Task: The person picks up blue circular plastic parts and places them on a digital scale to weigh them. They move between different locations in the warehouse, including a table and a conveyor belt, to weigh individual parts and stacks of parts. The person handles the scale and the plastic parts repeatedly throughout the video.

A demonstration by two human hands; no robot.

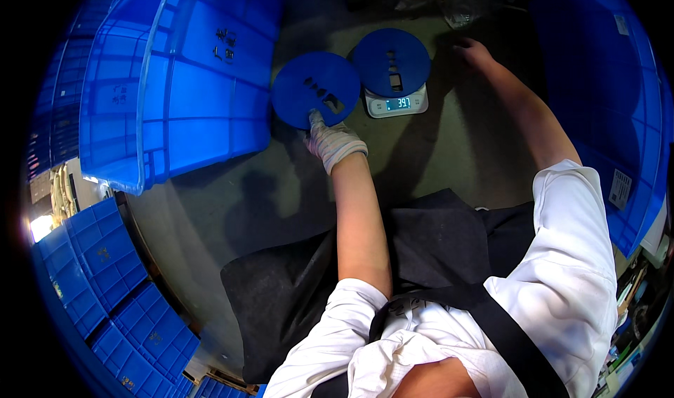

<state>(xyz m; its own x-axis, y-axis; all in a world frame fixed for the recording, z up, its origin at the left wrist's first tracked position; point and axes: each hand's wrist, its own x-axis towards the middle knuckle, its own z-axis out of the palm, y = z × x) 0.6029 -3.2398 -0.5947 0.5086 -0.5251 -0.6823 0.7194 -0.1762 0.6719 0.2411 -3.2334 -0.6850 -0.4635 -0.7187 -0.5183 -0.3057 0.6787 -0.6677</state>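
My left hand [333, 142], in a pale knit glove, grips the near edge of a round blue disc [291, 93] with its thumb on top. Several cut-outs run across this disc, one of them a rectangle. A second blue disc [413, 60] with similar openings lies on a small white digital scale [398, 105] whose display is lit. The two discs are close side by side. To the right of the scale, my right hand [477, 54] is apart from it, fingers loosely bent in shadow, with nothing visible in them.
A large blue plastic crate [210, 96] stands close on the left, and another blue crate [597, 103] on the right. Stacked blue crates [105, 257] fill the lower left. Clear plastic wrap [463, 8] lies at the back. A black apron [435, 247] covers my lap.
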